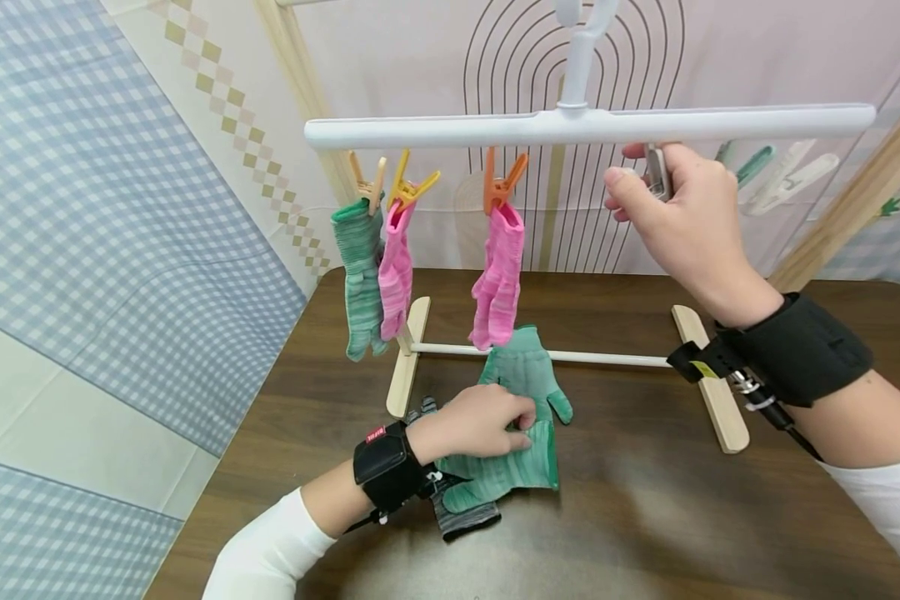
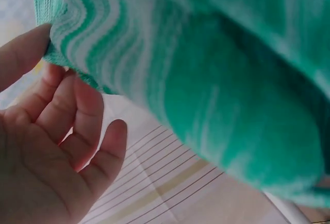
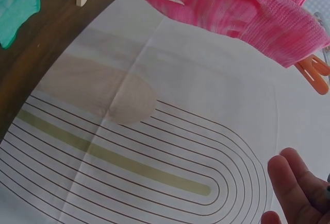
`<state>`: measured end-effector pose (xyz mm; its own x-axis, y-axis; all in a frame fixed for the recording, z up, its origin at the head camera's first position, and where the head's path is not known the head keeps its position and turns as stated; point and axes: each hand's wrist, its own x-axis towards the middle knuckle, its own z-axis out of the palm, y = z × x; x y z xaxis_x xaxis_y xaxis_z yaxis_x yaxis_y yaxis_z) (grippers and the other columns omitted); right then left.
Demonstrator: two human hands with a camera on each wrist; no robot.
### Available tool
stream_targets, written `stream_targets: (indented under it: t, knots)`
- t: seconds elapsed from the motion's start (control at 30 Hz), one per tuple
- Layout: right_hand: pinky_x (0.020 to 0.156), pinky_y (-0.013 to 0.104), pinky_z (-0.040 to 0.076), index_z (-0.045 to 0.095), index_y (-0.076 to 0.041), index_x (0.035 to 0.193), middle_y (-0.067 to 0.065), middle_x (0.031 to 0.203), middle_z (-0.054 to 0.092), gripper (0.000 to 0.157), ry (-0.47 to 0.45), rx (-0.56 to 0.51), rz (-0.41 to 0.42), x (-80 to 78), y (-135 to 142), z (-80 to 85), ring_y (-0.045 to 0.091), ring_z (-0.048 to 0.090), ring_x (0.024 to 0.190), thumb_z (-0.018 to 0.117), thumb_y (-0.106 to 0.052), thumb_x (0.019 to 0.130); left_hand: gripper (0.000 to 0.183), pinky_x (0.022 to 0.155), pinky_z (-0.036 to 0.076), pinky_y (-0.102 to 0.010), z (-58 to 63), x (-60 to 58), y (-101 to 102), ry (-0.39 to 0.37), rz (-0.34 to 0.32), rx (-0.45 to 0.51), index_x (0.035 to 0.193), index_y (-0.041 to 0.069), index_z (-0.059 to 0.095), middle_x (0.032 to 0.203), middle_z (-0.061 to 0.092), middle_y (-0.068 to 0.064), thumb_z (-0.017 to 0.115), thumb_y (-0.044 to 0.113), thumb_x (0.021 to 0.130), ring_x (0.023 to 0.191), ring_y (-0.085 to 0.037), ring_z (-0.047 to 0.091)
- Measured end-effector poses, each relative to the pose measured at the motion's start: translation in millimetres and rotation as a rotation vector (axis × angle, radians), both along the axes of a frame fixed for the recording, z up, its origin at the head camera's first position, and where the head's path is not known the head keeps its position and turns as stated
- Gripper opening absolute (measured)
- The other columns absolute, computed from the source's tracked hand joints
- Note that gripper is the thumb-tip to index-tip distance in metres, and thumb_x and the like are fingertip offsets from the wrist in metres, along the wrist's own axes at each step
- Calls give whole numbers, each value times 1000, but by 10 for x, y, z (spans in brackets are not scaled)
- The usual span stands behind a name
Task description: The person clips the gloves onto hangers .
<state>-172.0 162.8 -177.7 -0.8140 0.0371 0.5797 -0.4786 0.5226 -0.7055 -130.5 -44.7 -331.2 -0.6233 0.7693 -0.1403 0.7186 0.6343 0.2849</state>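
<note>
My left hand (image 1: 483,421) pinches a green-and-white knitted glove (image 1: 487,477) low over the table; in the left wrist view, its thumb and finger grip the edge of the knit (image 2: 111,33). More green knit (image 1: 520,367) with a stubby thumb shows just beyond that hand. Under the glove lies a grey-and-black glove (image 1: 468,518), mostly covered. Up at the white hanger bar (image 1: 465,129), my right hand (image 1: 693,208) holds a grey clothespin (image 1: 657,172) between thumb and fingers. Only fingertips (image 3: 289,177) of that hand show in the right wrist view.
Left of my right hand, pink gloves (image 1: 498,279) hang from an orange clothespin (image 1: 501,182). Farther left are another pink glove (image 1: 396,271) and a green one (image 1: 362,279), also clipped. White and green clothespins (image 1: 791,179) hang at right. A wooden stand foot (image 1: 712,383) rests on the table.
</note>
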Motion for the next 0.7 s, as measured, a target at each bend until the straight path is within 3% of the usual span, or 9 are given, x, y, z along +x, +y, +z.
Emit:
stream_targets:
  t: [0.53,0.7]
  knots:
    - [52,14,36,59,-2,106,-28,62,55,35,-24,56,18,30,15,-1,-7,57,58,56,-30,85,17,68,36,-15,162,6,99,15,123,439,77,16,50,75,52,8,65,25,80,75,-6,46]
    - [53,11,41,60,-1,102,-27,60,57,32,-24,19,32,26,13,-1,-6,58,56,57,-27,84,19,58,34,-15,160,-37,140,14,188,614,76,13,48,74,51,5,65,20,80,58,-4,39]
